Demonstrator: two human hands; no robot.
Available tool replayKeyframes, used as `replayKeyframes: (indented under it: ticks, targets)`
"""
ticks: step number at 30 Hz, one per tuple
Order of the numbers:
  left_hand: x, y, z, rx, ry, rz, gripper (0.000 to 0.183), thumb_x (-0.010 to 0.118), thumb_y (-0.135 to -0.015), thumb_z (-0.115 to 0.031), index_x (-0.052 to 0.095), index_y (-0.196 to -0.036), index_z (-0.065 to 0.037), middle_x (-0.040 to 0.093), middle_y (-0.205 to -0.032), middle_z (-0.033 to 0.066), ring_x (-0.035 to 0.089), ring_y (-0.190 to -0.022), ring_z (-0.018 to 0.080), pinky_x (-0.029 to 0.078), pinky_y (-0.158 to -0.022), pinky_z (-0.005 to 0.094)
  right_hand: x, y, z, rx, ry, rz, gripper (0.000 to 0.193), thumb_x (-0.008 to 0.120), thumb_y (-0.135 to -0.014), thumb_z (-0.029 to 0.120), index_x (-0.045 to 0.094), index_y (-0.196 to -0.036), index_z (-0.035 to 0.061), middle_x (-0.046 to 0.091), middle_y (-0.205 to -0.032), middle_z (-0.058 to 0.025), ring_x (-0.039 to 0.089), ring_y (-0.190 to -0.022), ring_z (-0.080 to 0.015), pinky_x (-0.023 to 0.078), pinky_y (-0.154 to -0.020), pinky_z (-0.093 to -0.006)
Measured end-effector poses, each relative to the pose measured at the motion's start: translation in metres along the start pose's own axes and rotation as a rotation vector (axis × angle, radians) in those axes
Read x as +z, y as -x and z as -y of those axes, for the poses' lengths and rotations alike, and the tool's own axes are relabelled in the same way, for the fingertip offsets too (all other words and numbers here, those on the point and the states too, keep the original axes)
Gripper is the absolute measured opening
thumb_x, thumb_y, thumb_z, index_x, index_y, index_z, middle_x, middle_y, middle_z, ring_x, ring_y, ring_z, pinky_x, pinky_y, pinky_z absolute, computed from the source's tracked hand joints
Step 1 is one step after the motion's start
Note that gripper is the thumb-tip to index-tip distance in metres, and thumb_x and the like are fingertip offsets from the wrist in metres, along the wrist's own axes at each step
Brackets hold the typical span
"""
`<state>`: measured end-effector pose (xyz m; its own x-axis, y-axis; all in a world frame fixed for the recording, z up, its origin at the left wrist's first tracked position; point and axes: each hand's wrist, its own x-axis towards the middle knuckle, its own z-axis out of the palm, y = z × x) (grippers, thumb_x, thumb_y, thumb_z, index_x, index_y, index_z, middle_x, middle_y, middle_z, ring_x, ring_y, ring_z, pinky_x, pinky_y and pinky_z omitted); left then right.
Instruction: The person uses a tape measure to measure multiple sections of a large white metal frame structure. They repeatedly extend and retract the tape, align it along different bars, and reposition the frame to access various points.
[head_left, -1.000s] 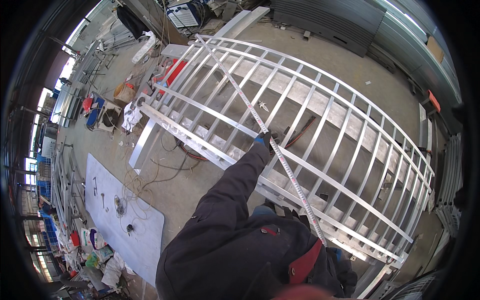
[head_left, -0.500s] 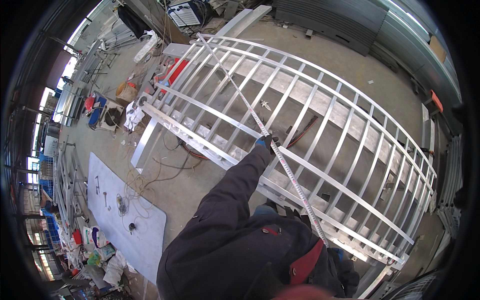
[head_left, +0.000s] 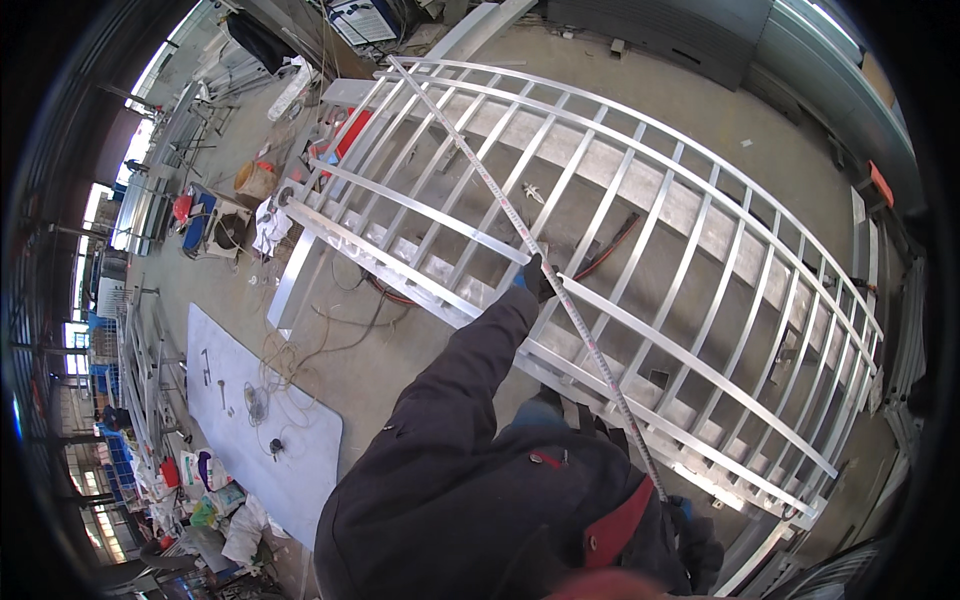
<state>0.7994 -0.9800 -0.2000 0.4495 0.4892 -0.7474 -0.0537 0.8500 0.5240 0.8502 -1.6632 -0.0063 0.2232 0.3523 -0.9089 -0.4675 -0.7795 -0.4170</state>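
A long white aluminium railing frame (head_left: 690,372) with many parallel bars lies before me. The pale blade of a tape measure (head_left: 592,352) stretches diagonally over it, from the far left corner back to my right side. My left hand (head_left: 540,278), in a dark glove with blue at the wrist, is closed around the blade just above a long inner rail (head_left: 440,217). Low at my right side, beside the blade's near end, is my gloved right hand (head_left: 697,540). It appears closed on the tape measure, but jacket and shadow hide most of the fingers and the case.
To the left, a pale sheet (head_left: 262,430) on the floor carries a few tools and coiled wire. Cables (head_left: 375,310) trail beside the frame. A bucket (head_left: 256,180) stands at the far left, bags (head_left: 215,495) at the lower left. Dark panels (head_left: 660,35) stand behind.
The view has shifted slightly. My left hand stays over the inner rail, and its fingers look more tightly gathered beside the blade. The tape remains stretched along much the same line.
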Motion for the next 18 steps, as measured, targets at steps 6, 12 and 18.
replayKeyframes:
  ticks: [6,12,18]
  targets:
    - [-0.040,0.038,0.071,-0.197,-0.237,0.173,0.047,0.056,-0.100,-0.063,0.067,-0.126,-0.026,0.072,-0.113,0.0020,0.068,-0.096,0.0258,0.053,-0.074,0.0432,-0.044,0.001,-0.063,0.103,-0.060,-0.111,0.025,0.085,-0.086,0.024,0.076,-0.094,0.0016,0.074,-0.078,-0.0119,0.070,-0.065,-0.0187,0.056,-0.059,-0.0338]
    - [-0.022,0.146,0.221,-0.422,-0.631,0.270,0.036,0.056,-0.106,-0.043,0.055,-0.134,-0.020,0.069,-0.110,0.0064,0.067,-0.082,0.0255,0.051,-0.059,0.0396,-0.131,0.041,-0.181,-0.078,-0.323,0.014,0.027,0.085,-0.087,0.023,0.076,-0.100,0.0011,0.074,-0.081,-0.0101,0.071,-0.068,-0.0182,0.056,-0.059,-0.0330]
    - [0.080,0.308,0.386,-0.414,-1.059,0.338,0.034,0.067,-0.101,-0.040,0.066,-0.118,-0.011,0.075,-0.099,0.0094,0.065,-0.069,0.0183,0.045,-0.054,0.0272,-0.239,0.089,-0.245,-0.234,-0.266,-0.037,0.025,0.083,-0.088,0.021,0.075,-0.101,0.0015,0.075,-0.085,-0.0080,0.072,-0.071,-0.0168,0.058,-0.066,-0.0325]
